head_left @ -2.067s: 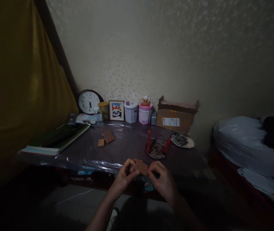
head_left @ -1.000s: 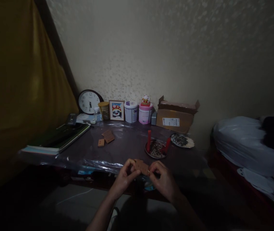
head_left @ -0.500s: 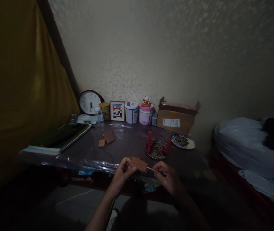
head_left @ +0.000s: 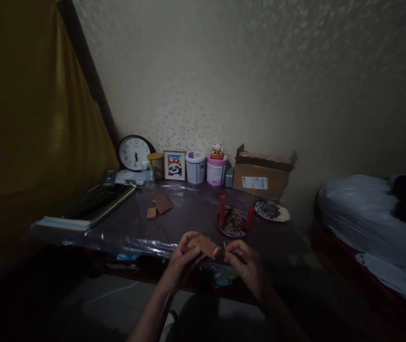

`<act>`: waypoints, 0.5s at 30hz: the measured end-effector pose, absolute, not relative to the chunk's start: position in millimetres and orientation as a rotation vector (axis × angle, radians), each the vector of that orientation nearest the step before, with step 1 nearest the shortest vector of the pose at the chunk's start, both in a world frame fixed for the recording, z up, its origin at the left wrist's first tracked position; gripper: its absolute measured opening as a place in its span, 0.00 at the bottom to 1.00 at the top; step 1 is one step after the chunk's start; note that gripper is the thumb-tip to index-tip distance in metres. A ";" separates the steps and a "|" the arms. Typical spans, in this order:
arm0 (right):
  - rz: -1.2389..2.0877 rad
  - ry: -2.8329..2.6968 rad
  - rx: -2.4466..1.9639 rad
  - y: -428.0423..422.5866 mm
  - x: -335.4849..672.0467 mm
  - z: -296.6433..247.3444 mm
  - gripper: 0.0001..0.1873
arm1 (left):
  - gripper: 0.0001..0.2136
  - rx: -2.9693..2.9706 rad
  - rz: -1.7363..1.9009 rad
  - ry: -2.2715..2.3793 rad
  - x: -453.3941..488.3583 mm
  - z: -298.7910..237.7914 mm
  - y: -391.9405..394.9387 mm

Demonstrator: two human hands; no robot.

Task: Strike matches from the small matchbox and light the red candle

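Note:
My left hand (head_left: 183, 261) is closed around a small brown matchbox (head_left: 206, 245) held over the near edge of the dark table (head_left: 188, 213). One end of the box shows red. My right hand (head_left: 245, 263) pinches a thin matchstick (head_left: 225, 246) just right of the box, its tip pointing up. Beyond my hands a round metal dish (head_left: 231, 223) holds two red candles (head_left: 221, 209), one upright and one leaning. Loose brown matchboxes (head_left: 160, 204) lie further back on the left.
A clock (head_left: 133, 153), a framed picture (head_left: 174, 165), tins (head_left: 195, 167), a pink tub (head_left: 216, 170) and a cardboard box (head_left: 261, 173) line the wall. Books (head_left: 89, 204) lie at left. A second dish with matchsticks (head_left: 270, 210) sits at right. A yellow curtain hangs left; white bundles (head_left: 366, 213) lie right.
My right hand drew a matchstick out of the matchbox and moved slightly away to the right. My left hand kept hold of the box and tilted it.

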State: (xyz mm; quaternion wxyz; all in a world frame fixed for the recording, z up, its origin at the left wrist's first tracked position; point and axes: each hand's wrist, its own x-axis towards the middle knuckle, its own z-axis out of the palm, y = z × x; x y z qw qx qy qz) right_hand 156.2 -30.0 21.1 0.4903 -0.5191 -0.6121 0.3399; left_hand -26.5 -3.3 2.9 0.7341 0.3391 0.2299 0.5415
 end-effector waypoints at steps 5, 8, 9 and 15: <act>0.775 -1.499 -1.196 -31.9 146.8 17.6 0.07 | 0.17 0.771 1.155 0.454 -26.7 -0.6 -1.7; 0.731 -1.531 -1.164 -31.1 145.3 13.7 0.07 | 0.16 0.774 1.157 0.446 -26.3 -2.2 -1.9; 0.721 -1.539 -1.159 -30.9 144.9 12.7 0.07 | 0.16 0.773 1.158 0.442 -26.0 -2.3 -2.3; 0.737 -1.527 -1.164 -31.2 141.5 9.3 0.07 | 0.16 0.754 1.138 0.471 -21.6 2.3 -5.4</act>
